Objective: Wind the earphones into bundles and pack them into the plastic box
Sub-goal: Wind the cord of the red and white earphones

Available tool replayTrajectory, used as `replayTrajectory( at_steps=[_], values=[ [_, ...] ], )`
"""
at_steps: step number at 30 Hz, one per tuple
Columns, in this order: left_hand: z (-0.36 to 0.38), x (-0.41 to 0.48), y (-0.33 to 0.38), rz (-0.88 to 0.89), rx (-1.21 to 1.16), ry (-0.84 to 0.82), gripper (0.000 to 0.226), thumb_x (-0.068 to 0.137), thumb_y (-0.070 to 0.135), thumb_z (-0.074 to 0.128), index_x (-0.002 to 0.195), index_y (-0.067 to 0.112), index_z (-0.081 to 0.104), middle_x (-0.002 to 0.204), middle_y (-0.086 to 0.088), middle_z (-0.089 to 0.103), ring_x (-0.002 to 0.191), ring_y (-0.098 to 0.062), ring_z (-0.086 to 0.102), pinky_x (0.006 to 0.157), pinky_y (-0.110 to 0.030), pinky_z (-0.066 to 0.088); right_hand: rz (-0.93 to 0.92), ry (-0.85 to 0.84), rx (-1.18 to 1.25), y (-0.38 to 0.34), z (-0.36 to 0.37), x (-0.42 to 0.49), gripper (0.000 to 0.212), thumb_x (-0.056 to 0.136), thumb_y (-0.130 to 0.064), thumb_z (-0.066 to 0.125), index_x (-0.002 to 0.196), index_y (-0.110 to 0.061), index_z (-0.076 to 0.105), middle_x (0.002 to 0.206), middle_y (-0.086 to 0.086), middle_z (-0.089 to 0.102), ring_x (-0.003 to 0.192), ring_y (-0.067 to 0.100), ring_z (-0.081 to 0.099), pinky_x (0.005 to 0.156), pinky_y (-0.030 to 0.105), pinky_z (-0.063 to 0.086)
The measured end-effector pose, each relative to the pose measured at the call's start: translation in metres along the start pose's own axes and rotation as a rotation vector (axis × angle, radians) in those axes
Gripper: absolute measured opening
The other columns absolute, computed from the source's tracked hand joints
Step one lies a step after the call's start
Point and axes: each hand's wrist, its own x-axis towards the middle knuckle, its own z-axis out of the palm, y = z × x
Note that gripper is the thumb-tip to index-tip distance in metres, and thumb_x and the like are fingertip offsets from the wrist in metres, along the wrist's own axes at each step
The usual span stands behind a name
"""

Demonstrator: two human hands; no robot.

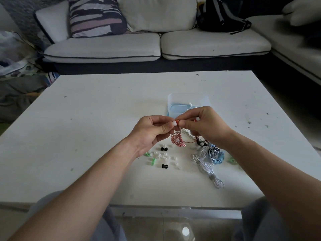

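Both grips clamped on the pink earphones point(177, 141): left hand point(152, 131) and right hand point(203, 124) pinch the top end mid-air, just near of the plastic box point(187, 99), the rest dangling tangled over the desk point(104, 119). Likely light, limp, snag-prone; take the hard ends, not mid-wire. Box contents blurred; plug not findable.

Dim, even light leaves the white surface point(86, 136) the brightest area, with only faint shadows, while the sofa point(104, 47) base and the corners fall dark. The wide lens bows the surface's edges, the earphones point(177, 140) look slightly soft, and a small glare spot point(185, 230) shines on the floor point(147, 226).
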Motion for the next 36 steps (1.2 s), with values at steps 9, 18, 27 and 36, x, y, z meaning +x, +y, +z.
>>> replayTrajectory(
  at_steps=[9,18,27,36],
  values=[
    [0.0004,0.0013,-0.0029,0.006,0.016,0.036,0.01,0.078,0.008,0.074,0.088,0.008,0.073,0.077,-0.005,0.073,0.07,-0.01,0.068,0.065,-0.018,0.054,-0.013,0.055,-0.086,0.0003,0.0058,-0.0012,0.007,0.087,-0.016,0.075,0.087,-0.022,0.08,0.077,0.0,0.075,0.06,0.014,0.049,0.056,0.026,0.039],
    [-0.0011,0.0016,-0.0046,-0.005,0.047,0.007,0.015,0.073,0.014,0.076,0.087,0.01,0.075,0.079,-0.006,0.072,0.07,-0.012,0.066,0.069,-0.02,0.055,-0.029,0.038,-0.139,-0.002,0.0039,-0.0019,0.01,0.086,-0.016,0.076,0.083,-0.025,0.08,0.072,-0.006,0.074,0.063,0.014,0.052,0.061,0.03,0.042],
    [-0.0032,0.0006,-0.0011,-0.043,0.036,-0.04,0.023,0.068,0.015,0.076,0.09,0.008,0.073,0.08,-0.006,0.073,0.072,-0.013,0.068,0.07,-0.02,0.055,0.005,-0.01,-0.104,-0.0046,-0.0015,-0.0017,0.008,0.087,-0.009,0.075,0.09,-0.015,0.079,0.071,0.003,0.074,0.056,0.018,0.043,0.051,0.026,0.036],
    [-0.0031,0.0028,-0.0006,-0.032,0.016,-0.047,0.021,0.068,0.015,0.075,0.088,0.01,0.076,0.083,-0.008,0.074,0.072,-0.012,0.069,0.069,-0.019,0.056,0.041,0.063,-0.003,-0.0065,0.0003,-0.0028,0.004,0.081,-0.01,0.08,0.082,-0.012,0.076,0.062,0.001,0.068,0.05,0.013,0.042,0.05,0.025,0.037]
  ],
)
